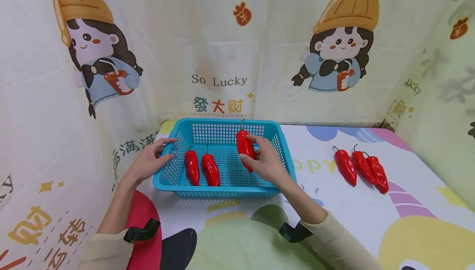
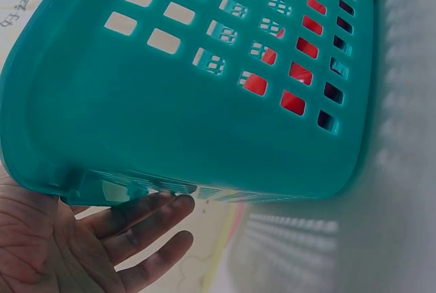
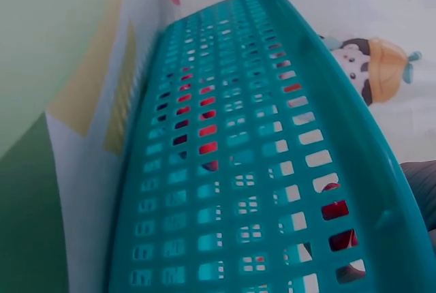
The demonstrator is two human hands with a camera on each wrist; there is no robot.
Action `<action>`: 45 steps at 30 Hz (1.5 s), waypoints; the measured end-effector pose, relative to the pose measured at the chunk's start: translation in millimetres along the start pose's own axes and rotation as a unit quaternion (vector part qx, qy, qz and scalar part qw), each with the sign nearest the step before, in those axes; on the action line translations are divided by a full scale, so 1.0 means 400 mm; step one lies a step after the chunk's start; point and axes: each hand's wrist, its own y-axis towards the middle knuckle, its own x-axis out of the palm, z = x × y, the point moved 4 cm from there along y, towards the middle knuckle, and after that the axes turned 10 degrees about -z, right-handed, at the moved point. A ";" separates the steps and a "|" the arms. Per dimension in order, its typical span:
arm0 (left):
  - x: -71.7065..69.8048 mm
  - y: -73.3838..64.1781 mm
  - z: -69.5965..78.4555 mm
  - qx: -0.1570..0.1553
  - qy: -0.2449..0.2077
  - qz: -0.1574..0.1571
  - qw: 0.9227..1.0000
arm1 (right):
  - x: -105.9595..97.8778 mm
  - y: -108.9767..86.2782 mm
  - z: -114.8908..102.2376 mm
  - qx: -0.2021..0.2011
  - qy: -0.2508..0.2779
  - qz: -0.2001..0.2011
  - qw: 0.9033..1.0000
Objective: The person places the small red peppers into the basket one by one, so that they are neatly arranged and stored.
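Observation:
A blue-green plastic basket (image 1: 230, 193) with lattice walls stands on the table. My left hand (image 1: 153, 159) holds its left rim, thumb and forefinger over the edge; in the left wrist view, the other fingers (image 2: 146, 228) extend below the rim. Over the basket's right half, my right hand (image 1: 265, 160) pinches a red chili pepper (image 1: 243, 142) between thumb and fingers, its stem upward. Two more red peppers, a left one (image 1: 192, 167) and a right one (image 1: 210, 170), lie inside the basket's left half. The right wrist view shows mostly the basket's front wall (image 3: 231, 150).
Three more red peppers lie on the table to the right: one apart (image 1: 346, 167) and two side by side, a middle one (image 1: 363, 167) and an outer one (image 1: 377, 174). A printed cloth (image 1: 222, 47) hangs behind the basket and along both sides.

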 end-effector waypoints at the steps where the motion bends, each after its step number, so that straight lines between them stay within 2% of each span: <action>1: 0.000 0.000 0.000 0.000 0.000 0.000 1.000 | 0.003 0.001 -0.001 -0.001 -0.002 -0.002 1.000; 14: 0.001 0.002 0.001 0.001 -0.003 -0.006 1.000 | 0.038 0.012 -0.010 -0.005 -0.009 -0.048 0.999; 19: -0.002 -0.001 0.001 0.000 -0.004 -0.009 1.000 | 0.059 0.020 -0.008 0.011 0.011 -0.090 0.996; 24: -0.002 -0.002 -0.003 -0.001 0.001 -0.009 1.000 | 0.074 0.028 -0.010 0.030 0.011 -0.116 0.993; 32: -0.003 -0.001 -0.005 0.004 0.002 -0.007 1.000 | 0.094 0.042 -0.012 0.064 0.006 -0.129 0.990; 45: -0.003 0.000 -0.005 0.004 0.003 -0.008 1.000 | 0.110 0.060 -0.013 0.074 -0.045 -0.140 0.986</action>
